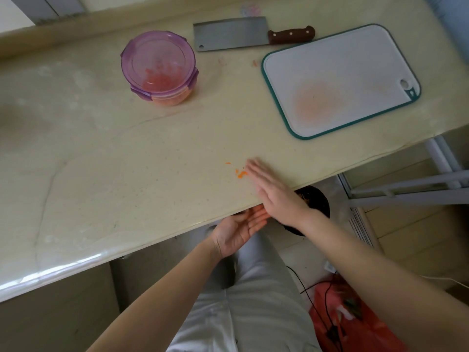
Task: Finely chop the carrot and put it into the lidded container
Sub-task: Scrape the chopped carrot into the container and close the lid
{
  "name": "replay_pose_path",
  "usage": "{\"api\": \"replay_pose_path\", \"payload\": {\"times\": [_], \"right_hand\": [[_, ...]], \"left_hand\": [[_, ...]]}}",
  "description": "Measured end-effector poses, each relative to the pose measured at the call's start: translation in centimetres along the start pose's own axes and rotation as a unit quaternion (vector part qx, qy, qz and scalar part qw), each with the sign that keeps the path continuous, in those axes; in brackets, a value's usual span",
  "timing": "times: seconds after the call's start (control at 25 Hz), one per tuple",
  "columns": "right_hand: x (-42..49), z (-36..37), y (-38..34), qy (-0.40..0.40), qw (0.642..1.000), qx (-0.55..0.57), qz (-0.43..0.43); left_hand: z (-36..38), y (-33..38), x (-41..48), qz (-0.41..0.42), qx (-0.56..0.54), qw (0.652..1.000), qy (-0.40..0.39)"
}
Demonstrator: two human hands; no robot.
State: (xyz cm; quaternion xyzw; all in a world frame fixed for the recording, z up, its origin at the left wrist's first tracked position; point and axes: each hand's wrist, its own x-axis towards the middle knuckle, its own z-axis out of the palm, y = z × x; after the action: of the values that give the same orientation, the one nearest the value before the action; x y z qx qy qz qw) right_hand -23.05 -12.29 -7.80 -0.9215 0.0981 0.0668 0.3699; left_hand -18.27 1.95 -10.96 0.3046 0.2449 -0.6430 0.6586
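A round container with a purple clip-on lid (158, 68) stands on the counter at the back left, with chopped orange carrot inside. A few small carrot bits (240, 173) lie near the counter's front edge. My right hand (272, 190) lies flat on the counter, fingers straight, its fingertips beside those bits. My left hand (239, 231) is held palm up with fingers straight just below the counter edge, under the right hand. A cleaver (250, 33) with a brown handle lies at the back. The white cutting board (340, 80) with a teal rim bears an orange stain.
The cream counter (114, 161) ends in a front edge running diagonally across the view. Below it are a dark bin (317, 201), a red bag (355, 323) with black cables on the floor, and a white metal frame (406, 189) at the right.
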Motion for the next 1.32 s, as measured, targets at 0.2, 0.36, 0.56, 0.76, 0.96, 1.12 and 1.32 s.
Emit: {"api": "replay_pose_path", "payload": {"times": [0.2,0.36,0.56,0.76,0.96,1.12,1.32], "right_hand": [[0.6,-0.8,-1.3,0.013,0.997,0.075,0.015],[6.0,-2.0,-0.7,-0.009,1.0,-0.008,0.014],[2.8,-0.6,1.0,-0.068,0.981,-0.113,-0.145],[-2.0,0.3,1.3,-0.096,0.975,-0.109,-0.169],[-5.7,1.2,-0.1,-0.103,0.98,-0.046,-0.166],[-3.1,-0.5,-0.8,-0.027,0.99,-0.046,-0.132],[1.1,-0.9,0.6,-0.037,0.995,-0.09,-0.026]], "left_hand": [[0.0,-0.1,-0.2,-0.001,-0.004,1.0,-0.01],[-0.1,0.0,-0.3,-0.008,-0.006,1.0,-0.017],[-0.1,0.0,-0.2,-0.006,-0.01,1.0,-0.001],[0.2,-0.2,-0.3,0.017,-0.022,1.0,0.01],[0.3,-0.3,-0.7,0.046,0.006,0.999,-0.018],[0.2,-0.3,-0.1,0.028,-0.031,0.999,-0.008],[0.3,-0.3,0.1,0.015,-0.035,0.999,-0.006]]}}
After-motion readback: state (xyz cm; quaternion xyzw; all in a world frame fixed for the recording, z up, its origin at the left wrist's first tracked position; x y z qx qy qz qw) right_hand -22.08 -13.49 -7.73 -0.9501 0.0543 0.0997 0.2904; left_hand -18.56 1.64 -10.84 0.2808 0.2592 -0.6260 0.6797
